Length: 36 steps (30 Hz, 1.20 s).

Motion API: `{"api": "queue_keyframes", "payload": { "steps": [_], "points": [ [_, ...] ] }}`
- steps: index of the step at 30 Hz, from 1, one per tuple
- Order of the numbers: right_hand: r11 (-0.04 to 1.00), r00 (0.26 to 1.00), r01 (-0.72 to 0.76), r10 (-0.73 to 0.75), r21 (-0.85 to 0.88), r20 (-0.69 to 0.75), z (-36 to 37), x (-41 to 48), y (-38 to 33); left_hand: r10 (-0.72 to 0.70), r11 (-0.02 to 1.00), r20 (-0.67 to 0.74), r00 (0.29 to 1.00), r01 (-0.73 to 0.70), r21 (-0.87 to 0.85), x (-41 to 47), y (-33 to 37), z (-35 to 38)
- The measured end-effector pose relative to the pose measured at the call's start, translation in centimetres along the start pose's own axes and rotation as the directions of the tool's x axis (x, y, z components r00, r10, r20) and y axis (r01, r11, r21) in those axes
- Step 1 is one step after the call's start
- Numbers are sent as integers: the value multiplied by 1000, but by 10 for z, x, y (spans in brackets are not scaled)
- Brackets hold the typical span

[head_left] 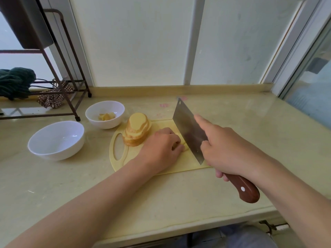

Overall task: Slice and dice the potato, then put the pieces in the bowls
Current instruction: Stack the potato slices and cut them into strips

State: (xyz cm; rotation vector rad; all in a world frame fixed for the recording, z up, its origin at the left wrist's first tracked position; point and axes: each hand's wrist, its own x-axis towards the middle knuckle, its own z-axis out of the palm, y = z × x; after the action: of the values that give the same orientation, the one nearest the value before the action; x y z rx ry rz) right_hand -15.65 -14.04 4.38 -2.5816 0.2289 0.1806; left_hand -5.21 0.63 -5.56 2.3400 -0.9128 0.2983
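Slicing appears largely done: a stack of slices [137,129] stands at 10 o'clock on the cutting board [179,165]. Dicing is judged to be in progress. The left hand [161,147], fingers curled, holds down a potato portion [184,146] against the knife [188,129]. The right hand [227,151] grips the knife handle, forefinger straight along the blade. On the table [161,194], the small bowl [107,123] at 11 o'clock holds a few pieces. The large bowl [59,153] at 9 o'clock shows none. Most dicing and transfer remain.
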Motion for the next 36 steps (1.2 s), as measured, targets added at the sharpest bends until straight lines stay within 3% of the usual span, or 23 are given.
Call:
{"api": "queue_keyframes", "payload": {
  "steps": [11, 23, 36],
  "points": [
    [996, 999, -10, 13, -93, 33, 8, 0, -10, 125, 990, -42, 991, -122, 63, -2, -5, 3],
    [962, 990, 2, 36, -274, 135, 12, 10, -11, 169, 984, -46, 984, -167, 57, -1, -9, 5],
    [998, 992, -39, 44, -45, 117, 6, 37, -5, 183, 981, -65, 981, -178, 81, -3, -10, 7]
  ]
}}
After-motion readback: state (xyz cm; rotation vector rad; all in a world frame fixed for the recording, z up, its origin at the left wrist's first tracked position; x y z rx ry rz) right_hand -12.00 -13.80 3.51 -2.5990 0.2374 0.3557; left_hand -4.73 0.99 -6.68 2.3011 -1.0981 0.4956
